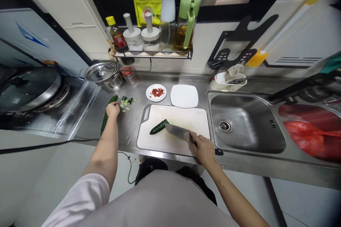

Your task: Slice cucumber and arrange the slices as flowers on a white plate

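Observation:
My right hand [204,149] grips the handle of a broad kitchen knife [178,131], its blade low over the white cutting board [151,144]. Beside the blade tip lies a piece of dark green cucumber [159,127], one end cut off. My left hand [113,109] is off to the left over the steel counter, fingers closed; what they hold, if anything, is hidden. A long cucumber [104,122] lies partly behind that hand and wrist. Cucumber slices and offcuts [124,103] are scattered just right of its fingers.
Behind the board stand a small plate of chopped red pieces [157,93] and a square white plate [184,95]. A lidded steel pot [106,75] is at the back left, a covered pan [29,88] on the stove. The sink [247,124] lies right, near a red plastic bag [306,138].

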The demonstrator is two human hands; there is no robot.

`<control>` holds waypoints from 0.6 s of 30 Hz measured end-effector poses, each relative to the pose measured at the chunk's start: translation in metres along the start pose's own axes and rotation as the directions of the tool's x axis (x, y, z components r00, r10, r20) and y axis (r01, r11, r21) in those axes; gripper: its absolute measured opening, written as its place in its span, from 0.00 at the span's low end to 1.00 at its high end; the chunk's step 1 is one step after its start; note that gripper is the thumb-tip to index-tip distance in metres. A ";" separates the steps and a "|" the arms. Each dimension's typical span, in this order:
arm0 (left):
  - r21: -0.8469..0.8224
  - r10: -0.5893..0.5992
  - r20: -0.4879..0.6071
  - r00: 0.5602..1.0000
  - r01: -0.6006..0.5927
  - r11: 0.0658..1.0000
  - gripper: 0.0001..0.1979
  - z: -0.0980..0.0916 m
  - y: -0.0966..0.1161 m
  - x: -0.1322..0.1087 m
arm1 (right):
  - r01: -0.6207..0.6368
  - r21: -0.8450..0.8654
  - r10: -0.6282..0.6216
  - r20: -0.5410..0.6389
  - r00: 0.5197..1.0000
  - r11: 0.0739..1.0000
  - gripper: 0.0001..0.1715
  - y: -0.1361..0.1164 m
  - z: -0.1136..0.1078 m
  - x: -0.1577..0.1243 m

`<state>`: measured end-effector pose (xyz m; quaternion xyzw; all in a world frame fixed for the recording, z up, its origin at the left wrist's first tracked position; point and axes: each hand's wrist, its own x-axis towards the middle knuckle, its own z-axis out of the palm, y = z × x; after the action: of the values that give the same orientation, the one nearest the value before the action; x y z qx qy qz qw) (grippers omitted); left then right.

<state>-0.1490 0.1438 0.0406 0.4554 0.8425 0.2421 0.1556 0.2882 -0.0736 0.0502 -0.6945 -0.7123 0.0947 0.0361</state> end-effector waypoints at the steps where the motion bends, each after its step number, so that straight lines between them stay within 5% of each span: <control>1: 0.002 -0.013 -0.034 0.999 0.013 1.000 0.17 0.003 0.001 -0.006 | -0.032 0.043 0.032 -0.001 0.999 0.999 0.21 0.000 0.000 0.000; 3: -0.014 -0.013 -0.109 0.994 0.012 1.000 0.19 0.013 0.008 -0.029 | -0.106 0.125 0.103 0.027 0.994 0.987 0.19 -0.002 -0.001 0.002; 6: -0.135 0.239 -0.037 0.970 -0.242 0.961 0.16 0.038 0.027 -0.087 | -0.187 0.142 0.166 0.145 0.975 0.972 0.18 -0.011 -0.007 0.009; 9: -0.271 0.618 0.088 0.781 -0.578 0.770 0.13 0.065 0.045 -0.156 | -0.200 0.097 0.167 0.275 0.947 0.975 0.17 -0.022 -0.014 0.020; 11: -0.283 0.757 0.135 0.639 -0.708 0.648 0.12 0.077 0.052 -0.192 | -0.186 0.095 0.143 0.341 0.929 0.978 0.16 -0.030 -0.018 0.026; 12: -0.264 0.785 0.133 0.605 -0.742 0.616 0.12 0.081 0.053 -0.204 | -0.175 0.103 0.127 0.363 0.923 0.979 0.17 -0.034 -0.019 0.029; 18: -0.156 0.804 0.067 0.591 -0.789 0.594 0.13 0.092 0.049 -0.213 | -0.108 0.117 0.050 0.418 0.907 0.987 0.19 -0.055 -0.021 0.038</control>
<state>0.0436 0.0117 0.0001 0.7897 0.5228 0.3016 0.1104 0.2368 -0.0354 0.0782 -0.6829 -0.6667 0.2899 -0.0715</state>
